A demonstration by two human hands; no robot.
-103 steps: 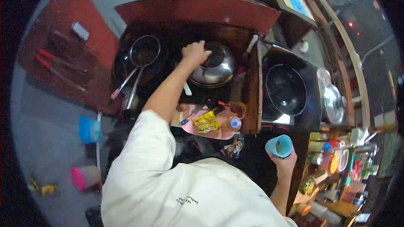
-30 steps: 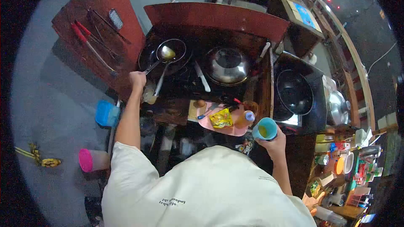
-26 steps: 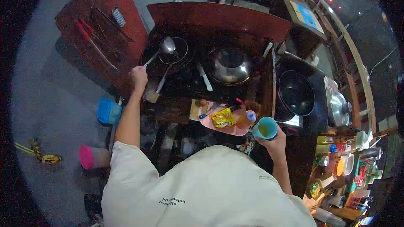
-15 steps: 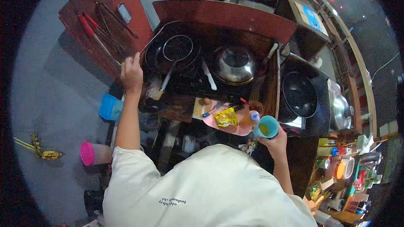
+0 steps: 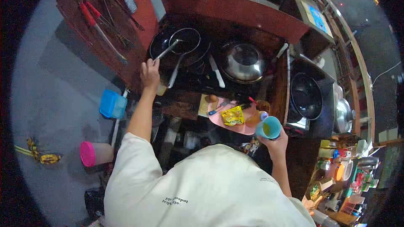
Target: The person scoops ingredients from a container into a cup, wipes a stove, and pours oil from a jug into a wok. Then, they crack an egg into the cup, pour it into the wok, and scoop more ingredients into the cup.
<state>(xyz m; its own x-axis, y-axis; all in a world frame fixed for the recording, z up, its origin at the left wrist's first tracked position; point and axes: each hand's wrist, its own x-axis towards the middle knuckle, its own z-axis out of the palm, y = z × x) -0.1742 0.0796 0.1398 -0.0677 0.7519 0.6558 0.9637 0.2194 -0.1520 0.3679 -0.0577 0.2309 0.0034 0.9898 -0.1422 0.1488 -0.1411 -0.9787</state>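
Hands well apart, we grip a stiff, slim ladle (image 5: 169, 49) by its handle end, left hand (image 5: 150, 75) near the wok (image 5: 202, 52), upper left, while our right hand (image 5: 276, 144) wraps a light, spill-prone blue cup (image 5: 273, 128), right of centre, best held round its sides.
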